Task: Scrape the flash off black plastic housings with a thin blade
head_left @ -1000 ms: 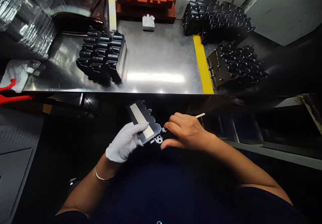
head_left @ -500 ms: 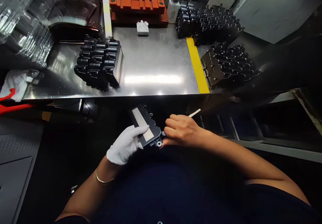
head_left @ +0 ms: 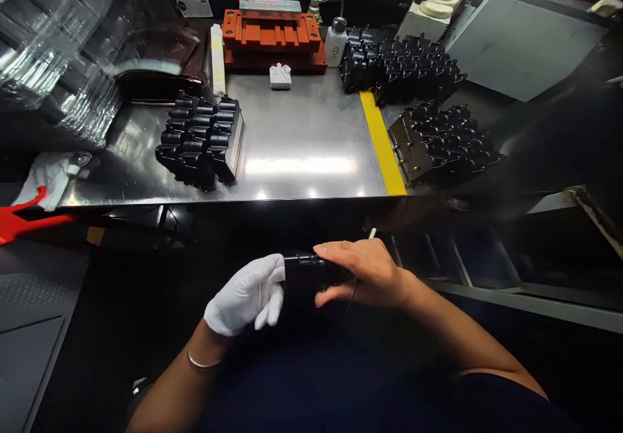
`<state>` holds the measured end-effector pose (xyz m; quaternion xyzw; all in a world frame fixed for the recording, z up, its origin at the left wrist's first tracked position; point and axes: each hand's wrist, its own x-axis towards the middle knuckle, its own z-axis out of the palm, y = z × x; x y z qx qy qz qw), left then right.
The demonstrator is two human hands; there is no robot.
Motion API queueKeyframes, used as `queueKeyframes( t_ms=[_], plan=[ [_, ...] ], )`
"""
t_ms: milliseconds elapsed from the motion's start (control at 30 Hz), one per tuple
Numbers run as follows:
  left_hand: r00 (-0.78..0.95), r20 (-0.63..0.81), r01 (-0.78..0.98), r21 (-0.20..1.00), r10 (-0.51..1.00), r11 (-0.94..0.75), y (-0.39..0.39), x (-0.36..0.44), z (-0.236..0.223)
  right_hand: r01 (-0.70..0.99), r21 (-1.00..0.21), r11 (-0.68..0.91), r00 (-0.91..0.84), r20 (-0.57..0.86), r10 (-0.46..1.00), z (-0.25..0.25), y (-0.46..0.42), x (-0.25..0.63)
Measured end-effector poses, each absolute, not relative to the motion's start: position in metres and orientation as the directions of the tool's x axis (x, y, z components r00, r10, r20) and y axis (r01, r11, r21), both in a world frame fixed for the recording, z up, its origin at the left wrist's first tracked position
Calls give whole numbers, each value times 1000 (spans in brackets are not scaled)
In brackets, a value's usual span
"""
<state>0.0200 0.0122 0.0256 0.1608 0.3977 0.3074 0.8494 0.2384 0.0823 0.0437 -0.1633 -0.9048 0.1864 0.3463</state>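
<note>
A black plastic part (head_left: 302,261) is held in front of my body, below the table edge, turned nearly edge-on. Much of it blends into the dark background. My left hand (head_left: 248,293), in a white glove, is closed on its left end, with the lower fingers curled. At the other end, my bare right hand (head_left: 365,267) grips the part, fingers along the top and thumb underneath. The tip of a thin white stick (head_left: 372,233) pokes out behind the right hand; how it is held is hidden.
On the metal table (head_left: 302,134), a stack of black parts (head_left: 202,137) stands left, with more black parts (head_left: 445,137) right of a yellow strip (head_left: 382,144). An orange fixture (head_left: 273,37), a small white block (head_left: 280,76) and a bottle (head_left: 335,42) stand at the back.
The black part has been turned from showing its face with a pale strip to nearly edge-on. My right hand has opened wider around it. The view has tilted up slightly.
</note>
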Motion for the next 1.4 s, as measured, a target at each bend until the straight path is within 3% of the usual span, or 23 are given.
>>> queueKeyframes(
  t_ms=[67,100,167,300,433,600,900,1100,1233,1400],
  plan=[
    [265,-497,-209,807,827,552,10,21,29,256,-548,796,-586,567,579,38,79,232],
    [145,-416,-103,896,898,431,10,23,30,290,-592,752,-521,561,643,34,77,227],
    [22,-327,39,944,945,326,11,27,29,314,-686,657,-403,530,746,24,72,216],
    [-92,-439,-16,898,894,440,12,25,20,222,-901,372,-356,280,891,8,64,202],
    [-180,-474,55,870,862,490,13,11,17,206,-965,164,-348,84,934,1,61,207],
    [-53,-536,157,829,843,537,14,7,18,218,-957,190,-496,59,867,-2,59,217],
    [17,-576,243,796,818,555,19,17,22,182,-947,266,-669,79,739,0,65,229],
    [-3,-552,231,811,834,538,17,16,21,394,-911,120,-496,-101,862,-2,66,225],
    [-51,-529,206,824,847,527,15,14,19,244,-969,-26,-575,-166,801,-5,58,223],
    [-33,-542,162,826,840,539,14,9,19,226,-965,135,-629,-39,777,-2,48,226]
  ],
)
